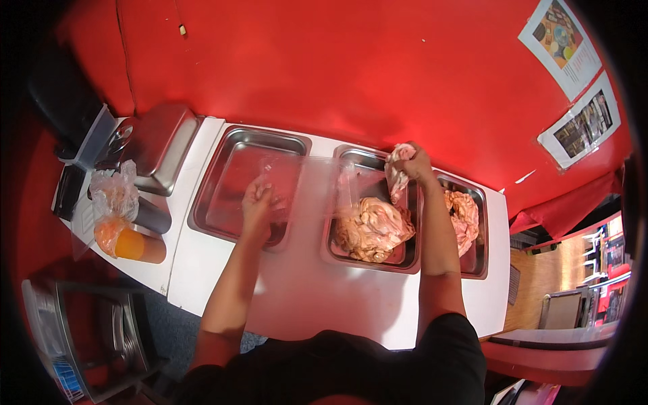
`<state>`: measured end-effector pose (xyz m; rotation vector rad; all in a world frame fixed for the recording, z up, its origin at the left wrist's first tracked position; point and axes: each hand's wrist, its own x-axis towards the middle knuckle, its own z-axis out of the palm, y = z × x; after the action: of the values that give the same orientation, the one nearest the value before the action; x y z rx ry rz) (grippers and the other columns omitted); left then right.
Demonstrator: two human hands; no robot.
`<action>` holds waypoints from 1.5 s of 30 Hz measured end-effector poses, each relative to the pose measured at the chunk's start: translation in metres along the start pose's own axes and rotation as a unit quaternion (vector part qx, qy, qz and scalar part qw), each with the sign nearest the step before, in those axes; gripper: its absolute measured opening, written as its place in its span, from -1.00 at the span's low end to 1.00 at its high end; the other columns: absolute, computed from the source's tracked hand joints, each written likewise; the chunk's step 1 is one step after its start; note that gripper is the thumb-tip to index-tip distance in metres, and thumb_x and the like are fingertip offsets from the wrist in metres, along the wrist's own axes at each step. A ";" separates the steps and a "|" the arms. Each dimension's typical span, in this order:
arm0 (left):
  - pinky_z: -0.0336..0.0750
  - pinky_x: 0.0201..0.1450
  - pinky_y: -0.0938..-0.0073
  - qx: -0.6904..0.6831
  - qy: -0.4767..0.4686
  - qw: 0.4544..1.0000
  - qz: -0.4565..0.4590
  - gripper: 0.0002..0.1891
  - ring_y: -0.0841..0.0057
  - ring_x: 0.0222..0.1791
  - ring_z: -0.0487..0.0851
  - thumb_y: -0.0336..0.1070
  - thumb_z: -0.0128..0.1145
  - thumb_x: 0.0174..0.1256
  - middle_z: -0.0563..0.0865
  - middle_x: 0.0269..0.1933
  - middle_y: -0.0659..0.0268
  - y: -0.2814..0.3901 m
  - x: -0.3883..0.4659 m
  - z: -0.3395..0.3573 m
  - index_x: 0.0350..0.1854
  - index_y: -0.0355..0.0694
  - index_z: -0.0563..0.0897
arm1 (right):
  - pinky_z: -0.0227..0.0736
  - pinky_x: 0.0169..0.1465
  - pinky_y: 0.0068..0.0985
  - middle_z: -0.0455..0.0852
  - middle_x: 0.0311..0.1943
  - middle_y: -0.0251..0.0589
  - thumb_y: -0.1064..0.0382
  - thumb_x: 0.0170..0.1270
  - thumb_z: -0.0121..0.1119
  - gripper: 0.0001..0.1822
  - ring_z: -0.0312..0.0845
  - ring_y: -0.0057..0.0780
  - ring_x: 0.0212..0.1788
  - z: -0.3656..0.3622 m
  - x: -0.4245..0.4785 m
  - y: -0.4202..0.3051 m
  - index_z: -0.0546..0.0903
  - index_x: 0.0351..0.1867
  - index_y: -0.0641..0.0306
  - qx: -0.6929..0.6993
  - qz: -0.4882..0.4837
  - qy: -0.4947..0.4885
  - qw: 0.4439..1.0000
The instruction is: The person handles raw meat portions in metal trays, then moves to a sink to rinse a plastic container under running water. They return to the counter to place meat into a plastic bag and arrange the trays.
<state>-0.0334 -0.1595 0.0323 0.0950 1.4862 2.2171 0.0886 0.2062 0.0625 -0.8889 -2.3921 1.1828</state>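
In my right hand (pixel 416 164) is a piece of raw meat (pixel 397 172), raised over the back of the middle steel pan (pixel 331 253). Below it in that pan lies a large heap of raw meat (pixel 374 230). My left hand (pixel 258 195) is above the left steel pan (pixel 202 202), its fingers on a clear plastic bag or sheet (pixel 314 190) that stretches towards the middle pan. The right steel pan (pixel 483 223), partly behind my right forearm, holds more raw meat (pixel 463 217).
At the left of the white table (pixel 190 273) stand an upturned steel pan (pixel 162 144), a dark container (pixel 152 215) and an orange one (pixel 139 248), both with plastic bags. A red wall (pixel 304 66) rises behind. A metal rack or cart (pixel 101 334) stands at lower left.
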 end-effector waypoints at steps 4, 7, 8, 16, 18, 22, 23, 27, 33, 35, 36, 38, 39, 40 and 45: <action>0.61 -0.30 0.21 -0.006 0.003 0.999 -0.050 -0.64 0.28 -0.11 0.59 -0.28 -0.07 0.35 0.39 -0.02 0.26 -0.006 0.007 0.037 0.17 -0.09 0.26 | 0.48 -0.21 -0.54 0.64 -0.28 -0.23 0.46 -0.34 0.33 -0.46 0.57 -0.51 -0.29 -0.027 -0.008 -0.030 0.51 -0.14 0.33 0.154 -0.027 -0.028 0.987; 0.60 -0.24 0.09 -0.029 -0.020 0.995 -0.090 -0.55 0.16 -0.07 0.57 -0.26 -0.10 0.36 0.31 0.08 0.23 -0.028 0.017 0.048 0.25 -0.04 0.12 | 0.48 -0.20 -0.54 0.65 -0.28 -0.21 0.45 -0.36 0.36 -0.43 0.58 -0.50 -0.27 -0.037 -0.024 -0.079 0.51 -0.13 0.32 0.109 -0.041 -0.005 0.993; 0.59 -0.23 0.09 -0.052 -0.044 0.993 -0.092 -0.54 0.19 -0.08 0.57 -0.22 -0.07 0.35 0.32 0.10 0.24 -0.030 0.012 0.057 0.24 -0.01 0.11 | 0.51 -0.18 -0.51 0.66 -0.26 -0.10 0.37 -0.32 0.38 -0.44 0.61 -0.40 -0.26 -0.037 -0.030 -0.092 0.51 -0.12 0.30 0.010 -0.042 0.018 0.999; 0.51 -0.01 0.12 -0.275 -0.251 0.922 -0.109 -0.55 0.29 -0.06 0.54 -0.07 -0.11 0.36 0.46 0.08 0.25 -0.069 -0.002 0.080 0.24 -0.06 0.22 | 0.48 -0.33 -0.29 0.58 -0.47 -0.07 0.26 -0.07 0.18 -0.79 0.57 -0.23 -0.40 0.112 -0.090 -0.155 0.47 -0.36 0.19 -0.297 -0.271 0.136 0.905; 0.50 0.03 0.12 -0.287 -0.222 0.926 -0.105 -0.55 0.31 -0.05 0.55 -0.06 -0.14 0.38 0.49 0.07 0.25 -0.076 -0.003 0.077 0.25 -0.09 0.24 | 0.47 -0.26 -0.26 0.58 -0.41 -0.03 0.27 -0.08 0.18 -0.76 0.56 -0.20 -0.32 0.123 -0.100 -0.154 0.50 -0.31 0.22 -0.271 -0.273 0.070 0.920; 0.49 0.05 0.03 -0.303 -0.207 0.922 -0.125 -0.55 0.27 0.02 0.53 -0.07 -0.16 0.39 0.47 0.11 0.25 -0.067 -0.023 0.066 0.25 -0.12 0.24 | 0.44 -0.08 -0.25 0.58 -0.26 0.06 0.23 -0.04 0.17 -0.63 0.50 -0.09 -0.11 0.107 -0.090 -0.127 0.53 -0.13 0.26 -0.073 -0.342 -0.055 0.935; 0.49 0.06 0.00 -0.306 -0.221 0.917 -0.130 -0.56 0.25 0.05 0.51 -0.09 -0.16 0.39 0.46 0.13 0.24 -0.067 -0.023 0.060 0.25 -0.12 0.23 | 0.37 0.03 -0.29 0.55 -0.14 0.10 0.15 -0.04 0.23 -0.52 0.46 -0.06 -0.01 0.098 -0.077 -0.103 0.49 -0.04 0.29 0.052 -0.280 -0.062 0.957; 0.42 0.11 -0.08 -0.295 -0.267 0.907 -0.134 -0.53 0.21 0.17 0.42 -0.12 -0.17 0.38 0.38 0.22 0.20 -0.064 -0.026 0.045 0.29 -0.13 0.18 | 0.33 0.08 -0.40 0.58 -0.08 0.02 -0.05 -0.01 0.27 -0.41 0.47 -0.19 0.02 0.047 -0.050 -0.030 0.50 -0.03 0.36 -0.052 -0.013 0.113 0.992; 0.37 0.14 -0.11 -0.155 -0.277 0.944 -0.089 -0.36 0.15 0.21 0.38 -0.09 -0.02 0.26 0.34 0.25 0.21 -0.020 -0.043 0.049 0.34 -0.06 0.05 | 0.38 -0.35 -0.63 0.65 -0.32 -0.20 -0.01 -0.20 0.48 -0.28 0.53 -0.58 -0.35 0.054 -0.068 -0.028 0.45 -0.04 0.35 0.208 0.142 -0.078 0.964; 0.37 0.14 -0.11 -0.122 -0.264 0.954 -0.076 -0.28 0.12 0.21 0.37 -0.08 0.05 0.20 0.31 0.26 0.19 -0.007 -0.045 0.050 0.36 0.00 -0.01 | 0.50 -0.26 -0.59 0.63 -0.26 -0.06 0.08 -0.29 0.55 -0.19 0.57 -0.45 -0.30 0.058 -0.072 -0.027 0.41 -0.01 0.48 0.213 0.139 -0.059 0.965; 0.38 0.13 -0.10 -0.112 -0.267 0.954 -0.079 -0.24 0.10 0.20 0.37 -0.09 0.09 0.17 0.29 0.27 0.18 -0.006 -0.042 0.052 0.36 0.03 -0.04 | 0.50 -0.24 -0.59 0.63 -0.26 -0.04 0.07 -0.31 0.56 -0.16 0.57 -0.45 -0.28 0.063 -0.064 -0.004 0.40 0.01 0.48 0.218 0.132 -0.033 0.966; 0.41 0.09 -0.09 -0.081 -0.248 0.962 -0.075 -0.18 0.09 0.20 0.37 -0.12 0.14 0.12 0.27 0.27 0.15 -0.006 -0.039 0.048 0.37 0.06 -0.07 | 0.49 -0.22 -0.57 0.62 -0.26 -0.03 0.06 -0.31 0.56 -0.16 0.56 -0.45 -0.26 0.067 -0.063 -0.006 0.40 0.02 0.46 0.229 0.123 -0.038 0.965; 0.43 0.07 -0.08 -0.061 -0.237 0.967 -0.074 -0.16 0.09 0.19 0.38 -0.14 0.16 0.10 0.27 0.27 0.13 -0.007 -0.038 0.048 0.37 0.05 -0.07 | 0.48 -0.21 -0.57 0.62 -0.26 -0.03 0.06 -0.31 0.56 -0.16 0.56 -0.45 -0.25 0.067 -0.064 -0.010 0.40 0.02 0.45 0.233 0.118 -0.038 0.965; 0.45 0.04 -0.07 -0.040 -0.226 0.970 -0.073 -0.15 0.09 0.18 0.39 -0.16 0.18 0.08 0.27 0.27 0.12 -0.007 -0.037 0.048 0.37 0.05 -0.07 | 0.48 -0.21 -0.57 0.62 -0.27 -0.05 0.05 -0.26 0.53 -0.21 0.55 -0.46 -0.26 0.066 -0.064 -0.014 0.43 0.00 0.44 0.209 0.119 -0.041 0.970; 0.49 -0.02 -0.06 -0.126 -0.220 0.963 -0.092 -0.24 0.10 0.15 0.42 -0.24 0.17 0.11 0.35 0.22 0.11 -0.011 -0.037 0.036 0.34 -0.09 0.05 | 0.42 -0.28 -0.60 0.62 -0.32 -0.21 0.04 0.05 0.31 -0.50 0.51 -0.54 -0.31 0.051 -0.065 -0.050 0.53 -0.11 0.40 0.228 0.120 -0.098 0.961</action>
<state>0.0145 -0.1411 0.0443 0.3300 0.9290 2.0432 0.0912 0.1097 0.0712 -0.9554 -2.0444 1.8972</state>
